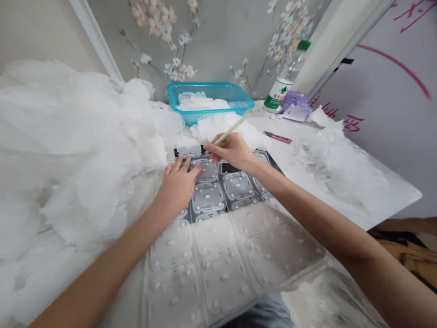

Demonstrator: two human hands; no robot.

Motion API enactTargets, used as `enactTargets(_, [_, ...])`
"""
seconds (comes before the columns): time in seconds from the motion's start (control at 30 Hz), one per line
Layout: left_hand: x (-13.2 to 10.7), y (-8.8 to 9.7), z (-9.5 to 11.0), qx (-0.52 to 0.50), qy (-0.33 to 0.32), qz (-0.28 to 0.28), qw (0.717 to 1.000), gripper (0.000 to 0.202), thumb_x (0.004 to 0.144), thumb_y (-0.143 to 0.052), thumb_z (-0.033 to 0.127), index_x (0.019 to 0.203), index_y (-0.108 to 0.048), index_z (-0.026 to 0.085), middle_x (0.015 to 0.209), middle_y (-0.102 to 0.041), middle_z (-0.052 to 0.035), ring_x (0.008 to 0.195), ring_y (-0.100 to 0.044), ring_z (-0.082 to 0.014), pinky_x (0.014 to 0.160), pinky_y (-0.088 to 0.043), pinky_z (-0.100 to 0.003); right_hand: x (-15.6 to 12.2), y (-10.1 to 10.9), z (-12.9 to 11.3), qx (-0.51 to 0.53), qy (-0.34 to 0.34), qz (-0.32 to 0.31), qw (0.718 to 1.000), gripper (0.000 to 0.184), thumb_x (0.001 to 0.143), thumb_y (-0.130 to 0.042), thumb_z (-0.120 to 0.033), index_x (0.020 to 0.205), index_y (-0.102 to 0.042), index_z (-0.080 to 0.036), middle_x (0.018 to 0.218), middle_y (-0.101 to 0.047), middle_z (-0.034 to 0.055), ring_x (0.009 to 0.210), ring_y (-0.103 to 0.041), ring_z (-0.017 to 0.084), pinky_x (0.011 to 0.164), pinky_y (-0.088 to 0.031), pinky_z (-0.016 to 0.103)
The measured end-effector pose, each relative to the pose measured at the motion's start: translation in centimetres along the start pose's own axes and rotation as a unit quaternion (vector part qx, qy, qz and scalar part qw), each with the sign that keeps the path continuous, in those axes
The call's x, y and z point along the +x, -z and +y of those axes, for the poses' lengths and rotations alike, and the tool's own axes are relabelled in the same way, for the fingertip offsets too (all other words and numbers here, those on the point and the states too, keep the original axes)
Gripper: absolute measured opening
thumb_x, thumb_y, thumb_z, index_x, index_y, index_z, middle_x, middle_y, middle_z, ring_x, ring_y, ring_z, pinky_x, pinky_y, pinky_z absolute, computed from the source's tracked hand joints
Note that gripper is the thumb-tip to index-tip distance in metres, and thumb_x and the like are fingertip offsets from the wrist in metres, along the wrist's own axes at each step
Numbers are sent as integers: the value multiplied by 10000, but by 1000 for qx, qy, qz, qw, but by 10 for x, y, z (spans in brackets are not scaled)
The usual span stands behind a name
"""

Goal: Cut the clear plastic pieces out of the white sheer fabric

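A translucent moulded plastic sheet (213, 278), divided into rounded rectangular panels with small white studs, lies in front of me. Its far part rests over a black surface (230, 168), and the near part hangs past the table edge. My left hand (175, 187) presses on the far left panels with its fingers spread. In my right hand (234, 150) is a thin pale pen-like stick (229, 130), gripped between thumb and fingers. The stick's lower end is close to the sheet, among the far panels; whether it touches, I cannot tell.
Heaps of white translucent pieces (78, 146) fill the left side. A blue basket (246, 107) with similar pieces stands at the back. Farther right are a water bottle (280, 86), a purple packet (296, 105), small red-handled snips (278, 137) and a pile of plastic scraps (337, 161).
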State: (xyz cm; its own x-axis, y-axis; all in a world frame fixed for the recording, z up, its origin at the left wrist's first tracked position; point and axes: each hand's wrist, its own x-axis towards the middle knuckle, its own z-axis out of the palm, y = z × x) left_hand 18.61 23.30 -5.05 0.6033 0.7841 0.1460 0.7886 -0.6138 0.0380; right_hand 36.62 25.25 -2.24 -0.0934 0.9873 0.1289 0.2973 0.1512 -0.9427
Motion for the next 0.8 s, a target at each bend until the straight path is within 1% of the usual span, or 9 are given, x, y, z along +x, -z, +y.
enactTargets(0.1, [-2,2,-1,21,-7,-27,999,445,869,-356,103,1266,-534,196,1404,-442,-185,1314,-378,-351,981,-359,-524,13,-10,8,-48,16,-8,999,366,759,-642,-462,609,-552,-140,483,-590,17,427,-567,111,450,-464,223])
enactTargets(0.17, [-2,2,-2,33,-13,-28,999,434,869,-355,109,1256,-536,185,1406,-437,-193,1313,-379,-357,975,-368,-520,21,-15,11,-79,40,-18,996,335,781,-633,-408,593,-557,-141,482,-597,21,442,-580,120,472,-468,231])
enactTargets(0.23, [-2,2,-2,39,-17,-21,999,425,871,-351,115,1245,-540,188,1401,-447,-186,1310,-384,-354,966,-379,-509,25,-18,11,-119,49,-42,991,317,793,-627,-355,570,-565,-138,479,-600,30,466,-590,130,494,-472,240])
enactTargets(0.33, [-2,2,-1,34,-13,-21,999,424,867,-353,116,1240,-537,200,1397,-458,-173,1312,-384,-347,961,-378,-517,30,-17,8,-166,46,-82,982,298,807,-605,-291,558,-574,-130,468,-597,39,474,-586,138,505,-476,254])
enactTargets(0.43, [-2,3,0,21,-5,-30,999,432,864,-342,106,1238,-544,183,1401,-444,-192,1311,-376,-369,963,-361,-547,33,-14,9,-152,50,-101,982,267,800,-612,-275,579,-563,-135,473,-599,29,463,-586,136,500,-485,258])
enactTargets(0.53, [-2,5,0,17,-5,-36,999,444,864,-337,102,1253,-539,177,1404,-437,-200,1314,-368,-378,971,-350,-553,35,-12,11,-125,49,-106,985,245,780,-637,-274,591,-550,-144,478,-600,16,447,-587,135,486,-489,260])
enactTargets(0.63, [-3,5,1,22,-5,-39,999,447,865,-350,107,1268,-529,181,1402,-439,-199,1315,-368,-374,978,-347,-547,35,-12,13,-105,39,-101,989,238,766,-655,-275,596,-546,-148,493,-612,16,447,-594,138,471,-487,258])
enactTargets(0.8, [-2,4,1,30,-3,-36,999,438,860,-373,110,1260,-533,186,1401,-442,-199,1313,-371,-374,977,-353,-537,34,-11,14,-106,37,-81,990,270,784,-633,-290,575,-546,-144,486,-609,29,444,-591,137,474,-491,259])
